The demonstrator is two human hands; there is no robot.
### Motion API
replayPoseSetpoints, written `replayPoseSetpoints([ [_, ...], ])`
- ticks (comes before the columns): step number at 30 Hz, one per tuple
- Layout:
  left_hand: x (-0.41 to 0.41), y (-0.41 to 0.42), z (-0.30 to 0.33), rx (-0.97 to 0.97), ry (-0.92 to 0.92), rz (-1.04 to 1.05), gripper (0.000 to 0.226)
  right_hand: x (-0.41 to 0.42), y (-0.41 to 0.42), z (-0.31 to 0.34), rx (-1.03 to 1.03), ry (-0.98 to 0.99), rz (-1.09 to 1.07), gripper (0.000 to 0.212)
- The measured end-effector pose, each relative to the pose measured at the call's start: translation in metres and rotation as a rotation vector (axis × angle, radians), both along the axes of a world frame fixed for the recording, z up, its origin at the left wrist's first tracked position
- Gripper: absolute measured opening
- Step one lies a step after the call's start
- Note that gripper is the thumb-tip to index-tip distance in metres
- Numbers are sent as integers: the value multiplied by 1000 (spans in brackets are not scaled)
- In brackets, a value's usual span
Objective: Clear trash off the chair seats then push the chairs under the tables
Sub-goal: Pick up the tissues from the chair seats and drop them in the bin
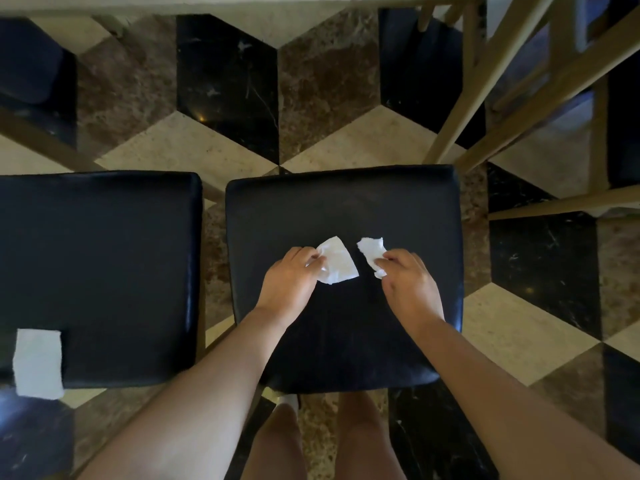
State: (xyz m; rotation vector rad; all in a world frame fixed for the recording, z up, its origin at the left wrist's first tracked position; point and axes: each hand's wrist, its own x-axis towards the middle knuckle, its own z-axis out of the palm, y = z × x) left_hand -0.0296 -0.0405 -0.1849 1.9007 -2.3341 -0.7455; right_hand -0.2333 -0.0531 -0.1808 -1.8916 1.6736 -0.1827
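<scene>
Plainly, no brand, label or writing can be read on anything in view. Two dark padded chair seats sit side by side with a strip of patterned marble floor [322,81] between them. On the right seat [346,209] lie two crumpled white tissue pieces: the left hand [289,277] pinches the larger piece [337,261] at its left edge, and the right hand [408,282] pinches the smaller piece [372,252] with curled fingers. The two pieces lie near each other but apart. A third, flat white napkin [38,362] lies on the left seat [100,271], overhanging its near left corner. Ahead of the seats the floor is open up to the pale tabletop edge [207,3]; wooden legs [485,84] crowd the right side.
</scene>
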Motion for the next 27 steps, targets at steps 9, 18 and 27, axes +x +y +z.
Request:
replayPoseSetpoints([
  [9, 31, 37, 158, -71, -37, 165, 25, 40, 6, 142, -233, -118, 139, 30],
  [18, 87, 137, 270, -229, -82, 428, 28, 109, 60, 256, -350, -189, 367, 32],
  [27, 182, 240, 333, -467, -74, 576, 19, 222, 142, 309, -523, -255, 521, 33],
])
